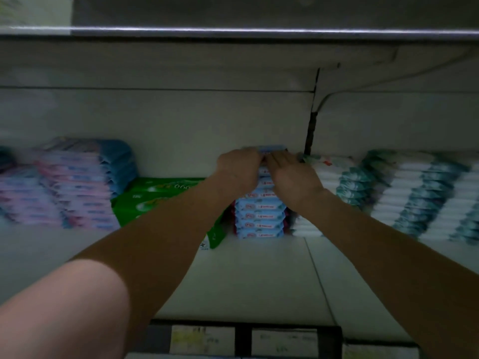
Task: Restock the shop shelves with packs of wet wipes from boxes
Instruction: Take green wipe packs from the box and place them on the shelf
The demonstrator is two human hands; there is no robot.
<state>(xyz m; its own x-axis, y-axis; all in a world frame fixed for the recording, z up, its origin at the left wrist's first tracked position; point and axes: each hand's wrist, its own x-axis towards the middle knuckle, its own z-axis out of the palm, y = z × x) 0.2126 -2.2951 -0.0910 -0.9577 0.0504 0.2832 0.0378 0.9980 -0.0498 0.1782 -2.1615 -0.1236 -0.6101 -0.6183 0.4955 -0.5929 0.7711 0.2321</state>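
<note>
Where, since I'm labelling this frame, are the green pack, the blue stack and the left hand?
green pack [147,203]: head view, its top face.
blue stack [260,216]: head view, front edge of lower packs.
left hand [239,168]: head view, back of the hand.

Left hand, right hand atop blue wipe stack — green pack beside

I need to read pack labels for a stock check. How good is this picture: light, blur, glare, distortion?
Head view: the light is dim and greyish. Motion blur smears the pink packs on the left and the teal packs on the right. The blue stack in the middle is sharper, but its print is still unreadable. A thin glare line runs along the upper shelf edge, which bows slightly from the wide lens.
</note>
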